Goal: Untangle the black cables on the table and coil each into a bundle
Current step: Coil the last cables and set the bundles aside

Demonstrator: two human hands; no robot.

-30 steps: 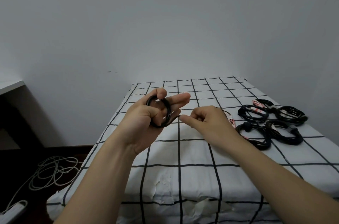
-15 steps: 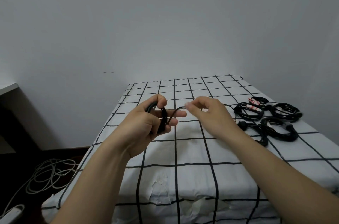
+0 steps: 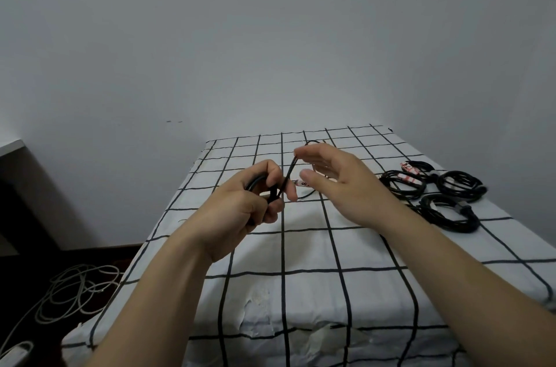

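Observation:
My left hand is closed around a small coil of black cable, held above the table covered in white cloth with a black grid. From the coil a free strand rises to my right hand, whose fingertips pinch it near the top; the other fingers are spread. A tagged cable end shows between the two hands. Several coiled black bundles lie at the right side of the table, some with red-and-white labels.
A pale wall stands right behind the table. Loose white cable lies on the dark floor at lower left, beside a white power strip. A white desk edge shows at far left.
My right hand rose and moved away from me, drawing the free strand up from the coil. My left hand's fingers closed tighter around the coil.

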